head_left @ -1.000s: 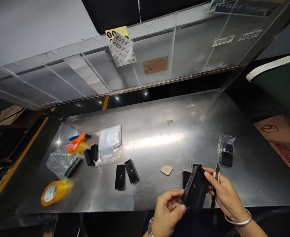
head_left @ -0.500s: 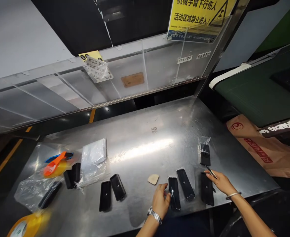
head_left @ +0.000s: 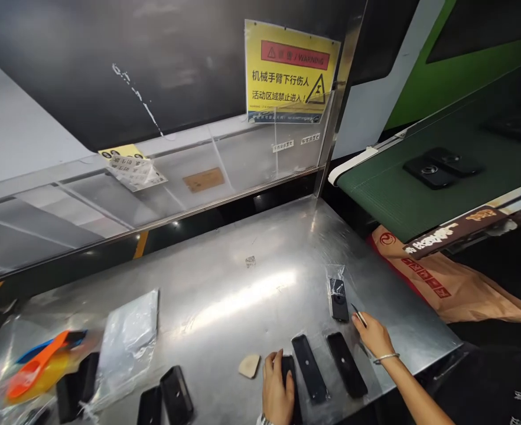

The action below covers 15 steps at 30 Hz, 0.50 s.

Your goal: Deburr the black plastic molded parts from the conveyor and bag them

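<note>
In the head view, the left hand [head_left: 278,392] lies over a slim black case [head_left: 288,367], thumb on its right side; whether it grips or merely rests there cannot be told. The right hand [head_left: 373,337] pinches a slim tool [head_left: 360,317] that points toward eleven o'clock.

A middle black case [head_left: 310,369] lies flat at two o'clock from the left hand, and a right black case [head_left: 347,365] between seven and eight o'clock from the right hand. Clear film seems to edge these two, but whether it encloses them is unclear.

Between ten and eleven o'clock from the right hand, a bagged black piece [head_left: 339,304] sits in clear film that reaches past its far end; it looks like the most finished one here. At nine o'clock from the left hand, two open cases [head_left: 176,394] lie with no wrapping visible, so they appear untreated. Toward ten o'clock rests a stack of clear bags [head_left: 130,333], seemingly unused. Two dark pieces [head_left: 429,170] lie on the green conveyor [head_left: 375,195], between twelve and one o'clock from the right hand.
</note>
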Each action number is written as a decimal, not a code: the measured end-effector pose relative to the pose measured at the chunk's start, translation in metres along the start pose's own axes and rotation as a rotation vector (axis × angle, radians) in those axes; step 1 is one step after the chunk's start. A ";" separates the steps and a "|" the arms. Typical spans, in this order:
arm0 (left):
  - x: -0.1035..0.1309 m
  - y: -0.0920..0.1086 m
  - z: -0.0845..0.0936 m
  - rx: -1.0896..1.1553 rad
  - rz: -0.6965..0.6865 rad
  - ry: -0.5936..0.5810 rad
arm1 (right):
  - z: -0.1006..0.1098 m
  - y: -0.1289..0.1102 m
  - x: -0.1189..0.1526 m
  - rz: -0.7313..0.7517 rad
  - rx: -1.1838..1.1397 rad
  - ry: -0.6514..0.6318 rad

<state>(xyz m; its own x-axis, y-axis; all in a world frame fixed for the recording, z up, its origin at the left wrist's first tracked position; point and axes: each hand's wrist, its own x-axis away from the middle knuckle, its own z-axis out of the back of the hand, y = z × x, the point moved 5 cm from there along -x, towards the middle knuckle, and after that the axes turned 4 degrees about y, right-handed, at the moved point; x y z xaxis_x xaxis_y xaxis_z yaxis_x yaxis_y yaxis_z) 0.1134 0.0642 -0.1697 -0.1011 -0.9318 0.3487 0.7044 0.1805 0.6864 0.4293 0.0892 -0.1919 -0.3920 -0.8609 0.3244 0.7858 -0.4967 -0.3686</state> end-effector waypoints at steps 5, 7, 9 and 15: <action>-0.018 0.023 -0.013 0.033 -0.050 -0.013 | 0.007 0.023 -0.025 -0.135 0.101 0.090; -0.030 0.036 -0.022 0.041 -0.056 -0.030 | 0.006 0.024 -0.030 -0.144 0.136 0.124; -0.045 0.052 -0.033 0.039 -0.059 -0.053 | 0.005 0.022 -0.032 -0.144 0.175 0.157; -0.090 0.112 -0.077 -0.012 -0.083 -0.120 | -0.002 0.019 -0.019 -0.128 0.282 0.225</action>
<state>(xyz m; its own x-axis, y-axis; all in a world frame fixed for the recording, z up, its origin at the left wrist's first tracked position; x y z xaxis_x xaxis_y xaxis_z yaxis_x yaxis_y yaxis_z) 0.2555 0.1440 -0.1732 -0.2418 -0.8988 0.3655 0.6986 0.1001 0.7085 0.4508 0.0961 -0.2065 -0.5657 -0.8124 0.1415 0.8124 -0.5785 -0.0735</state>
